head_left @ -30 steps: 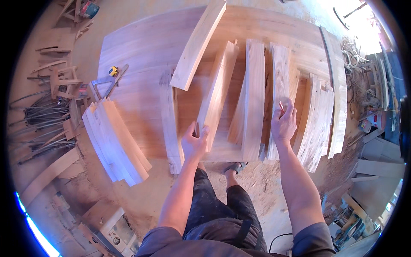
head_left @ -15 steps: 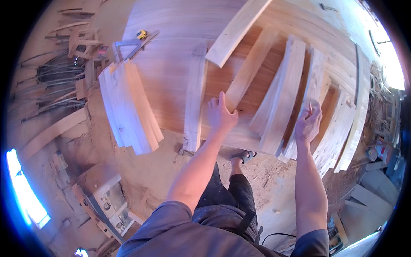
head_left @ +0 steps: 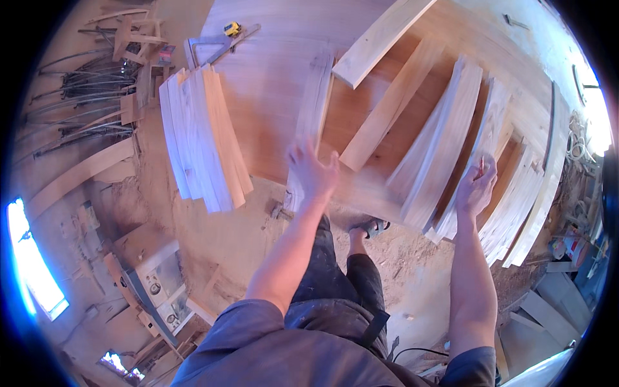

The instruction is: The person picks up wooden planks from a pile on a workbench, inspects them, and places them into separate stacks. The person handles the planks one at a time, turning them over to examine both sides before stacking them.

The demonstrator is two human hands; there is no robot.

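The left hand [head_left: 311, 171] has let go of the slanted plank [head_left: 392, 104] and shifted left, fingers spread over the narrow board [head_left: 312, 116]. The right hand [head_left: 476, 187] stays on its plank edge.

The broad wooden worktop [head_left: 271, 84] is a warm orange-tan with fine, straight grain lines. On its right half, the long sawn planks [head_left: 438, 148] are paler, cream to light honey, streaked with darker brown grain. At the left, the stack of short boards [head_left: 203, 138] is pale cream, almost white on its upper faces. At the far left of the top lies a small yellow tape measure [head_left: 231, 28] beside a grey metal square [head_left: 213, 48]. The near floor [head_left: 238, 238] is dusty brown, strewn with lighter sawdust. The person's shirt [head_left: 290, 348] is faded grey-blue, the trousers [head_left: 342, 277] dark charcoal, the sandal [head_left: 373, 227] grey. At the left edge, a window [head_left: 32, 258] glares white with a blue fringe.
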